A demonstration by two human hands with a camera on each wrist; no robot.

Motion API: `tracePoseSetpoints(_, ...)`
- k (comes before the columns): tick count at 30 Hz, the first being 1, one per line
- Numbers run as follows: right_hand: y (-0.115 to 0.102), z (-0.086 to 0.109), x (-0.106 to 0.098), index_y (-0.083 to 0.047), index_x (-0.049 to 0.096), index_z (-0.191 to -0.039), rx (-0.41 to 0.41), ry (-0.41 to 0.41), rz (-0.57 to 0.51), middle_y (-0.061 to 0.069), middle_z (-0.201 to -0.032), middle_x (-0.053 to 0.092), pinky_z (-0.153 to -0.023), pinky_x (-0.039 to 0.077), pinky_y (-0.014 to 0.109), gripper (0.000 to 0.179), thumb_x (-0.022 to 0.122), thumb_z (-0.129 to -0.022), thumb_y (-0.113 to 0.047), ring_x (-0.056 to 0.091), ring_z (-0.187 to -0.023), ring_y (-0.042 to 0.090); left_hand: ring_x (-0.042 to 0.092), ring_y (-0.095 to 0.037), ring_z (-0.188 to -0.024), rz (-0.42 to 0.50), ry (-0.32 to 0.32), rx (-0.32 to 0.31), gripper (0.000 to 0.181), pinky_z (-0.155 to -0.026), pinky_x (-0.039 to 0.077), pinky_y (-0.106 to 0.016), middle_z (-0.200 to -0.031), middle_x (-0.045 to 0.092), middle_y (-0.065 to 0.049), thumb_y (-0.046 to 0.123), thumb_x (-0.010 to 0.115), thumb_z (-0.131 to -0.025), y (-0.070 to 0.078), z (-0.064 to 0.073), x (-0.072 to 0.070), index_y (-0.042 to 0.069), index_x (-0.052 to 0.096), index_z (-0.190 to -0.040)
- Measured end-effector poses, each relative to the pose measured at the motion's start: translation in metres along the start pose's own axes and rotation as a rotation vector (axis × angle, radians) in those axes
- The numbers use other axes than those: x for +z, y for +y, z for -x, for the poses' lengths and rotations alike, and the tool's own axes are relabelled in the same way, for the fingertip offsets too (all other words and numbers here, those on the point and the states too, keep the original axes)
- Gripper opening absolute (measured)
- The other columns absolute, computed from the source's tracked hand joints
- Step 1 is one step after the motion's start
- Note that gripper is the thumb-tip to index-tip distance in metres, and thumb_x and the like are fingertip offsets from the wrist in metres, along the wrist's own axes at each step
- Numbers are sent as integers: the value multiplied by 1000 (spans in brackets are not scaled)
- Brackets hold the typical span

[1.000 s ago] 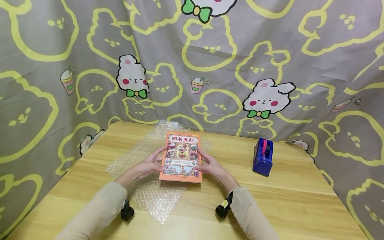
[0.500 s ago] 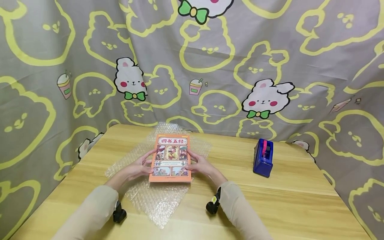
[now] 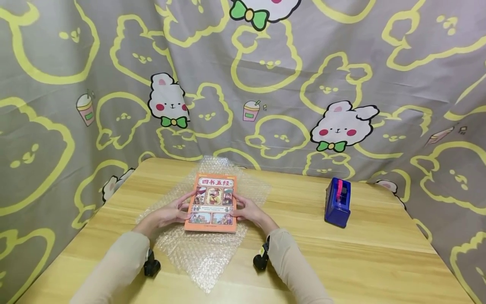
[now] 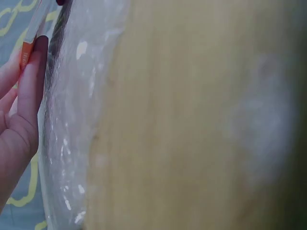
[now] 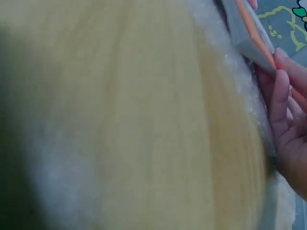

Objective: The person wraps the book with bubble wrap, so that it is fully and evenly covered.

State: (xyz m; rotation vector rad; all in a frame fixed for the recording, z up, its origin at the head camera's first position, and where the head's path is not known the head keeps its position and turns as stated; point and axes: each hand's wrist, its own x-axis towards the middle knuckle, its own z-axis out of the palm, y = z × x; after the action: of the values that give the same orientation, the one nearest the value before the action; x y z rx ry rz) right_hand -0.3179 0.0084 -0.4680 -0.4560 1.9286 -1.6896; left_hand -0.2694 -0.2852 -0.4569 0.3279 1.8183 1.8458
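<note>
An orange book (image 3: 212, 204) with cartoon pictures and red lettering on its cover is held between both hands, over a sheet of bubble wrap (image 3: 206, 261). My left hand (image 3: 168, 214) grips the book's left edge, thumb toward the near part of that side. At the opposite edge, my right hand (image 3: 251, 212) grips it the same way. In the left wrist view the fingers (image 4: 31, 81) pinch the book's spine (image 4: 26, 55). The right wrist view shows the page block (image 5: 256, 50) between thumb and fingers, close above the bubble wrap (image 5: 235, 72).
A blue tape dispenser (image 3: 337, 203) with a pink roll stands on the right of the wooden table (image 3: 364, 257). Behind the table hangs a grey curtain (image 3: 281, 101) with yellow cartoon outlines. Black wrist cameras (image 3: 152, 265) hang beneath both sleeves.
Both hands have carried the book to the left, and it now sits more over the middle of the bubble wrap. The grip on both edges stays the same.
</note>
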Motion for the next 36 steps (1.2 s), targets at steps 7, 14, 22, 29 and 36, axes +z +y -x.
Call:
tracePoseSetpoints(7, -4, -4, 2, -14, 23, -145, 12, 25, 2, 23, -131, 46, -60, 52, 21, 77, 62, -81, 3, 62, -72, 12, 60, -25, -101, -42, 37, -37, 89, -89, 47, -42, -138, 31, -29, -7, 53, -85, 6, -2, -1, 15, -7, -147)
tracePoseSetpoints(14, -8, -7, 3, -11, 24, -145, 42, 30, 99, 7, -89, 55, -52, 49, 19, 77, 65, -81, 0, 54, -59, 9, 61, -25, -98, -129, 15, -63, 88, -87, 49, -40, -129, 43, -28, -6, 53, -85, 9, -2, -4, 10, -8, -146)
tracePoseSetpoints(22, -12, -7, 2, -2, 24, -143, 61, -5, 259, 1, -62, 52, -42, 41, 19, 74, 66, -82, -6, 52, -48, 7, 62, -22, -88, -245, 27, -108, 87, -81, 52, -35, -103, 51, -16, -6, 58, -82, 14, -5, -5, 4, -1, -146)
tracePoseSetpoints(29, -17, -6, 5, 0, 21, -143, -4, -22, 388, 0, -59, 48, -45, 39, 20, 74, 64, -83, -8, 46, -46, 10, 54, -18, -83, -429, 87, -98, 82, -72, 52, -29, -102, 46, -17, 0, 63, -80, 18, -4, -8, 3, 13, -146)
tracePoseSetpoints(36, -17, -9, 4, 2, 21, -143, -34, -36, 435, -1, -59, 43, -45, 36, 18, 73, 63, -84, -7, 37, -45, 8, 47, -16, -72, -481, 59, -73, 83, -63, 47, -26, -92, 46, -13, 1, 63, -79, 18, -4, -8, 0, 13, -145)
